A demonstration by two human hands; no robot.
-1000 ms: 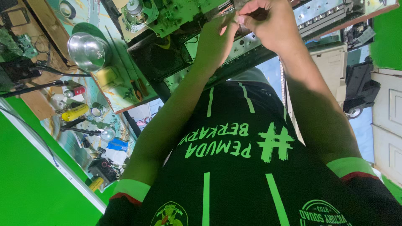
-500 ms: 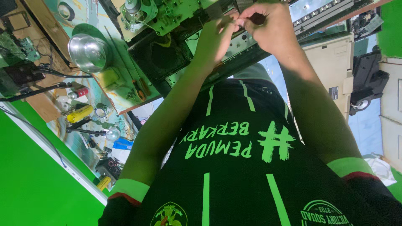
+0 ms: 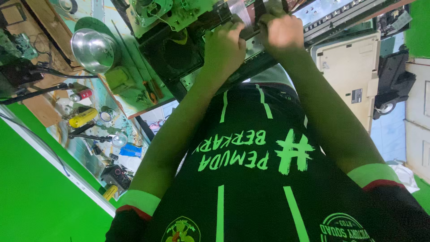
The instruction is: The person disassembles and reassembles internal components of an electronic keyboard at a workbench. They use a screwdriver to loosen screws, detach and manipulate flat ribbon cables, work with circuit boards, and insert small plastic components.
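Now both fists lower than before, fingers clamped on grey bar (image 3: pixel 251 35).

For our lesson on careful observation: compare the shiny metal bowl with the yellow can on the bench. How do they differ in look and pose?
The metal bowl is round, silvery and reflective; the yellow can is a slim, matt-looking cylinder. The bowl is plainly the broader of the two. The bowl shows its open hollow to the camera, while the can lies on its side among small tools. Both sit untouched, apart from the left hand and right hand.
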